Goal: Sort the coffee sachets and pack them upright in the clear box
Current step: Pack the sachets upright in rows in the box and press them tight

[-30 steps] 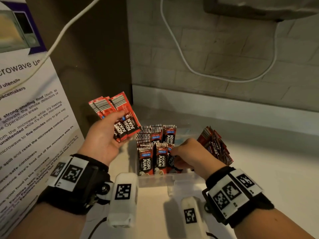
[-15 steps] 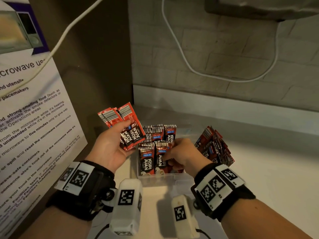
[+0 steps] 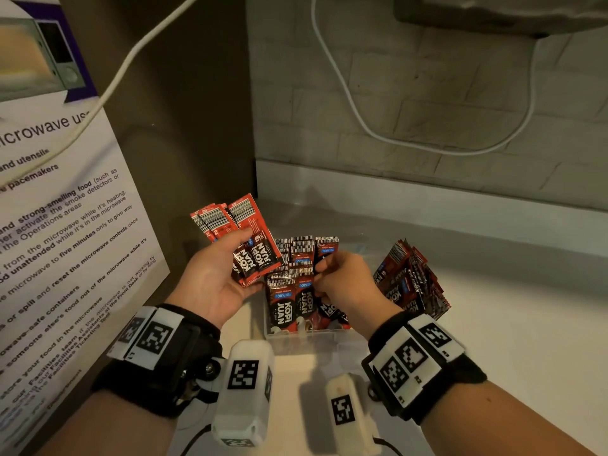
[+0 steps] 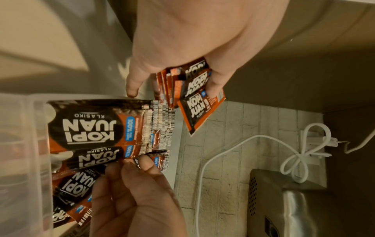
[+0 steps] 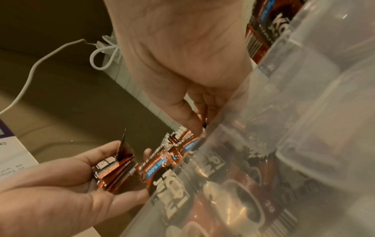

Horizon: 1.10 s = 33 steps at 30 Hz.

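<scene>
Red-and-black coffee sachets (image 3: 289, 301) stand upright in rows in the clear box (image 3: 312, 342); through its wall (image 5: 284, 128) their fronts show. My left hand (image 3: 237, 258) grips a fanned bundle of sachets (image 3: 243, 225) just left of the box, thumb on top; the same bundle (image 4: 194, 89) shows under my palm. My right hand (image 3: 324, 268) reaches into the box from the right, and its thumb and forefinger (image 4: 146, 162) pinch the top edge of one standing sachet (image 4: 161, 160). A few sachets (image 4: 75, 184) lie slanted at the box's right front.
A loose heap of sachets (image 3: 411, 281) lies on the white counter (image 3: 510, 324) right of the box. A microwave notice (image 3: 65, 225) hangs on the left wall. A white cable (image 3: 362, 120) loops on the tiled back wall.
My right hand has come up from low in the box's right front to the sachets' top edges, a little leftward. My left hand has carried its bundle right, closer to the box.
</scene>
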Motion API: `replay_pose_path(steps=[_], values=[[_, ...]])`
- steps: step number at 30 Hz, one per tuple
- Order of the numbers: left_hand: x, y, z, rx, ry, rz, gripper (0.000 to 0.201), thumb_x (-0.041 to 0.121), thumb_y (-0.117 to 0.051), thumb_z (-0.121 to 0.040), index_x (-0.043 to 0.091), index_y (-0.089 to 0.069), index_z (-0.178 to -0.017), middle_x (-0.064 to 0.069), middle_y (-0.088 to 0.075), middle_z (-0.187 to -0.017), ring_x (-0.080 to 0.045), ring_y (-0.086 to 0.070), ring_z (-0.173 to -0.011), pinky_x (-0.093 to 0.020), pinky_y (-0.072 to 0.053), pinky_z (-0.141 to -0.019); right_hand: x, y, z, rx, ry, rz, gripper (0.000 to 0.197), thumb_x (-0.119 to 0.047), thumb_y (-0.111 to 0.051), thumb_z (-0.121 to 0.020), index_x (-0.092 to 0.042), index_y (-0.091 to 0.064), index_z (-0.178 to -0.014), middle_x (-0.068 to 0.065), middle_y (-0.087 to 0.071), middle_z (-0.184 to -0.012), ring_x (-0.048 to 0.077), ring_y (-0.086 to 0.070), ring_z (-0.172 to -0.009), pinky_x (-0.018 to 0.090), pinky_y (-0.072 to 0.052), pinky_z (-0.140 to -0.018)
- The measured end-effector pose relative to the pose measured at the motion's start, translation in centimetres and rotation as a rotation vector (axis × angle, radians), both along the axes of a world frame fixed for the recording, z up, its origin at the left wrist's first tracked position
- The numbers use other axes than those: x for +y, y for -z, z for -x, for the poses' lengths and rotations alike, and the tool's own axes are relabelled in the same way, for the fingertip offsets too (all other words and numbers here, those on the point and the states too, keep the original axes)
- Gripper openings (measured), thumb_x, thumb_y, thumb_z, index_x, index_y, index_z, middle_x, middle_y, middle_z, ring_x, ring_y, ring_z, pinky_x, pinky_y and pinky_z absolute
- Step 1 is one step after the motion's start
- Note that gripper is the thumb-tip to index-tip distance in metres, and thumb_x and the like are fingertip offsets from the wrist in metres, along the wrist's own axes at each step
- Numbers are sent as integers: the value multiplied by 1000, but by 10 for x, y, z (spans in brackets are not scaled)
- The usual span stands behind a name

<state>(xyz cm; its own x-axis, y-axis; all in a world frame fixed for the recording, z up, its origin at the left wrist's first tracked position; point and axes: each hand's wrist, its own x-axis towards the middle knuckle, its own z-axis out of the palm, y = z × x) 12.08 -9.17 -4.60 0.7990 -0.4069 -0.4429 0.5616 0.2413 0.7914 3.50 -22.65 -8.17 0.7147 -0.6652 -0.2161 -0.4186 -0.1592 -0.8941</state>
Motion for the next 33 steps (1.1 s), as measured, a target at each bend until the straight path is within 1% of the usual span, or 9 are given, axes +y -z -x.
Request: replay_pose_path(steps=[3,6,9,13,18,20,24,29,33], values=[[0,1,-1,0,-1,-9,10,17,-66,-88,15,-65,-98,-8,-73,-103,-29,-69,-98,-56,-44,-100,0,-2,4,6,-15,3,30,8,-54,-84,-18,-53,-68,4,-60,-78,23,-60,-79,36,-53,-71],[2,1,-3,-7,-14,-8,11,17,-65,-88,16,-65,-99,-6,-74,-98,-27,-70,-95,-56,-43,-101,-13,-9,11,-5,99,1,23,4,-51,-87,-15,-54,-76,8,-60,-81,24,-59,-77,36,-52,-70],[2,0,-4,-11,-32,-14,9,18,-65,-89,17,-64,-98,-4,-73,-94,-25,-69,-94,-56,-41,-103,-28,-21,20,72,172,154,14,-2,-49,-91,-8,-56,-101,12,-59,-96,31,-62,-86,37,-54,-72],[-2,-1,-2,-5,-17,0,8,18,-65,-88,16,-64,-96,-4,-74,-91,-25,-70,-93,-54,-46,-99,-23,-26,20,390,-35,372,36,-6,-49,-93,-4,-40,-128,14,-56,-109,25,-57,-88,31,-50,-71],[-4,-2,1,-20,-12,-3,8,16,-65,-89,15,-64,-97,-3,-73,-86,-24,-70,-88,-51,-51,-93,-18,-16,12,603,-235,566,32,-12,-47,-94,-2,-46,-125,15,-53,-124,26,-55,-106,34,-50,-90],[-2,-2,0,-26,-11,-5,7,17,-65,-88,16,-64,-95,-3,-73,-85,-24,-70,-90,-52,-48,-97,-20,-11,10,630,-210,515,30,-16,-55,-90,-4,-51,-118,14,-58,-118,24,-59,-97,31,-52,-84],[1,-1,-1,-26,-7,5,4,16,-65,-88,17,-64,-92,-3,-73,-85,-24,-69,-91,-53,-46,-100,-18,0,4,628,-131,353,57,-28,-75,-77,-6,-46,-121,15,-58,-114,28,-65,-92,40,-57,-82],[0,-1,1,-20,-7,21,6,16,-65,-89,17,-64,-95,-3,-74,-85,-23,-70,-88,-52,-49,-96,-22,10,5,626,-91,443,61,-24,-66,-87,-2,-34,-134,17,-49,-127,29,-57,-110,40,-52,-94],[-1,1,0,-16,-4,22,8,16,-66,-88,17,-65,-96,-2,-75,-84,-23,-71,-89,-52,-49,-95,-21,11,3,545,-30,392,64,-23,-76,-77,-5,-39,-126,17,-49,-124,33,-61,-102,44,-55,-88]])
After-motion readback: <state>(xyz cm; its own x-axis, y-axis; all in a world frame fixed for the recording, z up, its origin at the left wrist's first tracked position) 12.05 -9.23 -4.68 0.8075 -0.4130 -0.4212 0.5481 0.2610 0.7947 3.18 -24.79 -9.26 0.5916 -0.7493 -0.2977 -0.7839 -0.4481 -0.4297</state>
